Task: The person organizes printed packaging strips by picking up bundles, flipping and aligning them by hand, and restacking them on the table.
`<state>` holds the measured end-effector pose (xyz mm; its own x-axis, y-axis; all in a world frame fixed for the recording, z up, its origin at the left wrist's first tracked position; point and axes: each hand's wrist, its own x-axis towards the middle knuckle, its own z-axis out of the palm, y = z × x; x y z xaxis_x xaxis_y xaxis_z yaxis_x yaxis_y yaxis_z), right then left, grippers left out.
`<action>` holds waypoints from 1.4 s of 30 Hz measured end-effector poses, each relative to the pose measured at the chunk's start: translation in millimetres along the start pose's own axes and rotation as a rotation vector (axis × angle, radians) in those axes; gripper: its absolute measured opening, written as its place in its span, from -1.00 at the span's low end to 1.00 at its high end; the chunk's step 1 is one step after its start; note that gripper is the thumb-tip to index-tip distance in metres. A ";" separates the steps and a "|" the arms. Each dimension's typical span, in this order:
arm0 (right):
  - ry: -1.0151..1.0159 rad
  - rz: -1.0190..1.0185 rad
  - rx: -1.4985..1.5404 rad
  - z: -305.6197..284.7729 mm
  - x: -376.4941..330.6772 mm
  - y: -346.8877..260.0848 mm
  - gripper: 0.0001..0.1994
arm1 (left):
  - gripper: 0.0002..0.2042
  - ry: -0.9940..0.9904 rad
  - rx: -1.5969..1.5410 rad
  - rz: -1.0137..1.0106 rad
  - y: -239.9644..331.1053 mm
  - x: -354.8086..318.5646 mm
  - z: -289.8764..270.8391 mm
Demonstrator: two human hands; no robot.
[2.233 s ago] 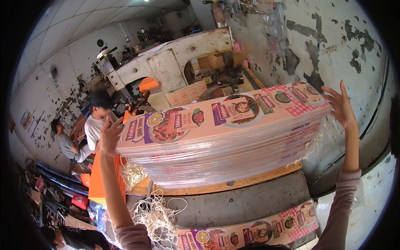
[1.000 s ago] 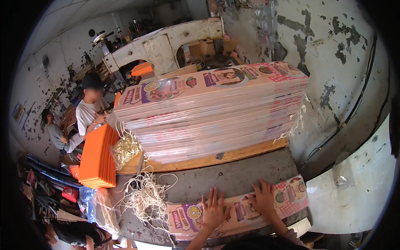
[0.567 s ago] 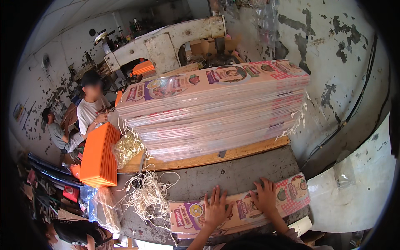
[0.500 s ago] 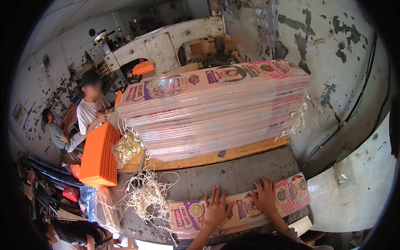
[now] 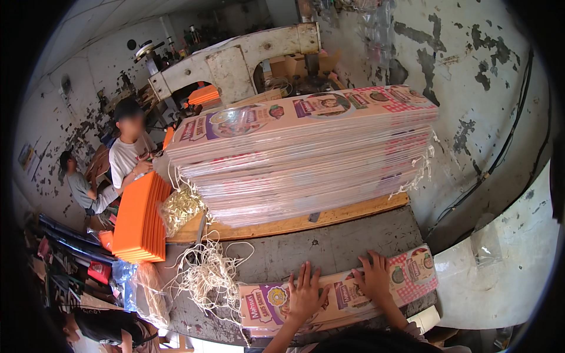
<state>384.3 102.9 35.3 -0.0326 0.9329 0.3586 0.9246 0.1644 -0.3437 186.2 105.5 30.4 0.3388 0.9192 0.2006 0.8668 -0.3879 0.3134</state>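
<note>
Both hands were down flat on the small stack of printed sheets [image 5: 338, 294] at the near edge of the grey table [image 5: 329, 244]. The left hand [image 5: 305, 292] lay palm down with its fingers spread wide, pressing on the middle of the top sheet and gripping nothing. The right hand [image 5: 375, 277] sat just to its right, fingers splayed and lying flat on the same sheet, close to the checked pink end, and it too had hold of nothing. That small stack lay lengthways along the near side of the table, its right end reaching the table's corner. Beyond it, across a bare strip of table, a tall stack of the same printed sheets [image 5: 303, 156] rested on a wooden board [image 5: 347, 213], well apart from the hands. A tangle of pale string [image 5: 209, 273] spilled over the table to the left of the small stack, and a clear bag of string [image 5: 181, 207] sat just beyond it. Further left stood a pile of orange sheets [image 5: 140, 219], with a person in a white shirt [image 5: 130, 156] seated behind it. A worn cream machine [image 5: 235, 59] stood at the far side of the room.
</note>
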 end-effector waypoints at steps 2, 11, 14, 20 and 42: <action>0.002 -0.001 0.005 0.3 0.1 0.3 -0.65 | -0.53 0.003 0.011 0.007 0.4 0.3 -0.8; -0.005 -0.006 0.012 -0.9 0.7 -0.2 -0.65 | -0.53 0.025 0.007 0.017 -0.3 0.2 -0.7; -0.018 0.005 0.014 -0.9 1.0 -0.7 -0.64 | -0.53 0.017 0.003 0.012 -1.1 -0.5 0.4; -0.020 0.002 0.014 0.0 0.1 0.6 -0.64 | -0.52 0.009 0.005 0.011 -0.2 0.1 -1.8; -0.003 -0.010 -0.001 0.3 1.0 0.0 -0.64 | -0.54 0.017 -0.012 0.015 -0.4 1.0 -1.8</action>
<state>384.1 104.0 35.4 -0.0432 0.9322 0.3594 0.9247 0.1735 -0.3388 185.5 106.4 32.2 0.3451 0.9122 0.2208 0.8572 -0.4022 0.3217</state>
